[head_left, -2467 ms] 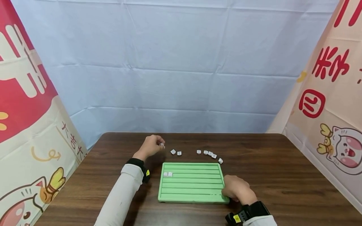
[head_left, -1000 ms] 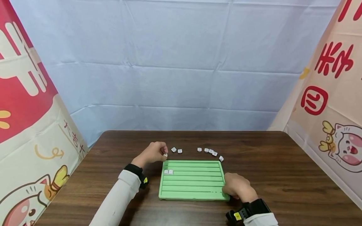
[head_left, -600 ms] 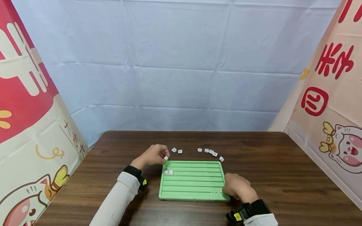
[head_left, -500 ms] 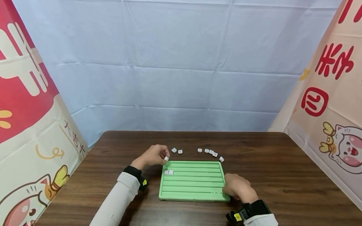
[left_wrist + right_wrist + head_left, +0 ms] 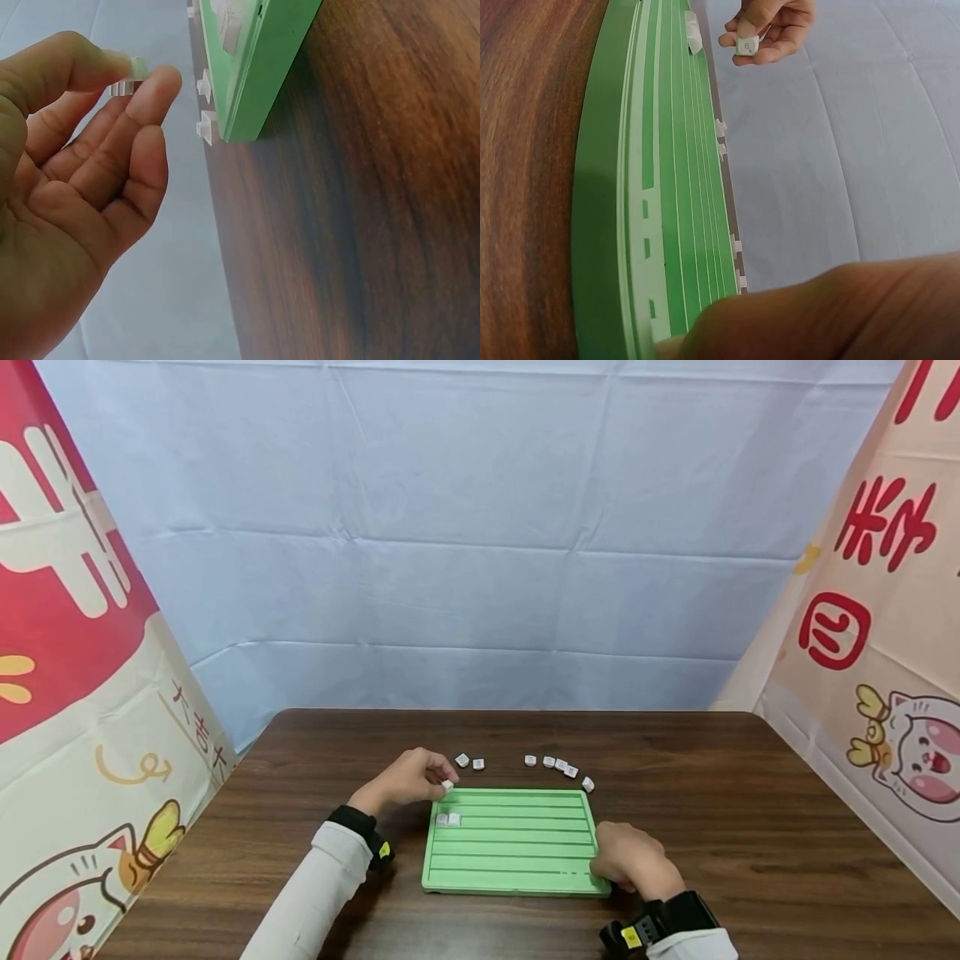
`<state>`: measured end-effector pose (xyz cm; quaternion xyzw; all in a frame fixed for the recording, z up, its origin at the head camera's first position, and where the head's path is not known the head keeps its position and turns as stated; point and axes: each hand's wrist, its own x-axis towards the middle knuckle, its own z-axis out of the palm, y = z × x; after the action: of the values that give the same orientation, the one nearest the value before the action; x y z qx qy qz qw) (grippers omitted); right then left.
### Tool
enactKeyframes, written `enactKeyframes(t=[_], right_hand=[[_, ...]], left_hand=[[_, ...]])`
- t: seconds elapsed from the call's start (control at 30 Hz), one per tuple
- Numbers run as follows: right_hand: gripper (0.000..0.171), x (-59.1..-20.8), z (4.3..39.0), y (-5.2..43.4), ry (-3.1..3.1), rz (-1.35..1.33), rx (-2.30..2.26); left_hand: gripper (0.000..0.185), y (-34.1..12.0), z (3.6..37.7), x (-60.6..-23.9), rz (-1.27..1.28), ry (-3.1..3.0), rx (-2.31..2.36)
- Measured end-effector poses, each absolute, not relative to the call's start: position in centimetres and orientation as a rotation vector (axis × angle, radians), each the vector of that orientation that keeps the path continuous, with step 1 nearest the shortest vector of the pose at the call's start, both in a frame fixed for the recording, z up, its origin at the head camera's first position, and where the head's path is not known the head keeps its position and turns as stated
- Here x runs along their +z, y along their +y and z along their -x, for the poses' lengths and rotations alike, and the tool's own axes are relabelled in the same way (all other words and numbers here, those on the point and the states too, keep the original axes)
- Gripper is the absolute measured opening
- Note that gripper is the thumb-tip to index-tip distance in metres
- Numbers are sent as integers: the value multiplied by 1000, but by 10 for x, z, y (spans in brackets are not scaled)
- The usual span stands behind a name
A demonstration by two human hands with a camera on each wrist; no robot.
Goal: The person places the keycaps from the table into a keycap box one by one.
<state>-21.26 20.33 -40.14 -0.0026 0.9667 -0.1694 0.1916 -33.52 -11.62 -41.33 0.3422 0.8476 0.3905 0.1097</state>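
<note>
My left hand (image 5: 408, 777) pinches a white keycap (image 5: 447, 786) between thumb and fingers, over the far left corner of a green ridged tray (image 5: 517, 850). The right wrist view shows a small dark character on the top of this keycap (image 5: 746, 46). Two white keycaps (image 5: 447, 820) sit side by side at the left end of one of the tray's rows. At the tray's near right corner, my right hand (image 5: 633, 860) grips the edge with curled fingers; its fingertips are mostly hidden in the head view.
Beyond the tray, two loose keycaps (image 5: 470, 762) lie toward the left and several more keycaps (image 5: 560, 765) toward the right. All rest on a brown wooden table (image 5: 750, 827). A pale blue cloth (image 5: 480, 543) hangs behind the table's far edge, with printed cloths on both sides.
My left hand has brought the keycap from the table left of the loose ones, toward me and slightly right, to the tray's far left corner. The right hand stays on the tray's edge.
</note>
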Motion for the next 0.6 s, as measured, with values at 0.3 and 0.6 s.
enactKeyframes(t=[0.3, 0.6], right_hand=[[14, -403, 213, 204, 2713, 7, -476], [14, -404, 214, 204, 2724, 13, -477]], left_hand=[[18, -115, 334, -414, -1024, 2517, 1133], [19, -113, 334, -415, -1021, 2550, 1124]])
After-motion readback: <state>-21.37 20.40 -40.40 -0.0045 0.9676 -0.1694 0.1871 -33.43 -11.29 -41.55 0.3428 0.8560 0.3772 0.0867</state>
